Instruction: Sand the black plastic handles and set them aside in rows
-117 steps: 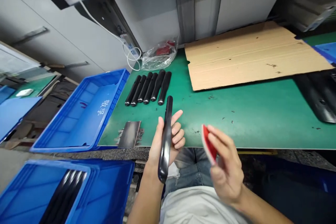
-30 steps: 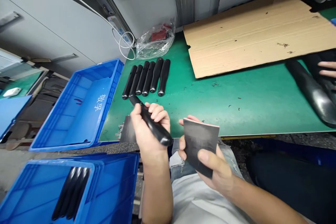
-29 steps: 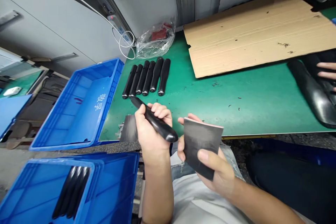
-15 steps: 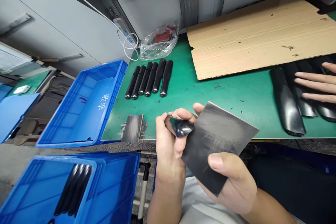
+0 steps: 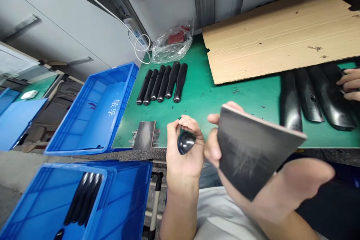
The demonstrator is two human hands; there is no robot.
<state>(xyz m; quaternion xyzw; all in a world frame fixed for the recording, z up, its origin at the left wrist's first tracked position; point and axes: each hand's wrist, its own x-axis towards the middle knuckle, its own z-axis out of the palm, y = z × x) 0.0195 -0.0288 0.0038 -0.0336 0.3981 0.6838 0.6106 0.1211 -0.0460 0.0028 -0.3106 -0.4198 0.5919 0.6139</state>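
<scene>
My left hand [image 5: 184,152] is closed around a glossy black handle [image 5: 185,141], seen end-on with its rounded butt facing me, just in front of the green table's near edge [image 5: 197,108]. My right hand [image 5: 270,183] grips a dark grey sanding pad [image 5: 250,153] with a pinkish backing, raised close to the camera, right of the handle. Several finished black handles [image 5: 163,82] lie in a row on the mat beyond my left hand. A small worn sanding sheet [image 5: 144,140] lies at the table edge.
An empty blue crate [image 5: 92,116] stands left of the table; a lower blue crate [image 5: 56,202] holds several black handles [image 5: 81,202]. A cardboard sheet [image 5: 281,33] and a plastic bag [image 5: 173,43] lie at the back. Another person's hand [image 5: 348,84] touches long black parts [image 5: 312,93] at right.
My left hand turned the handle from lying sideways to pointing end-on at me. My right hand lifted the sanding pad nearer the camera. The other person's hand shifted the long black parts leftward.
</scene>
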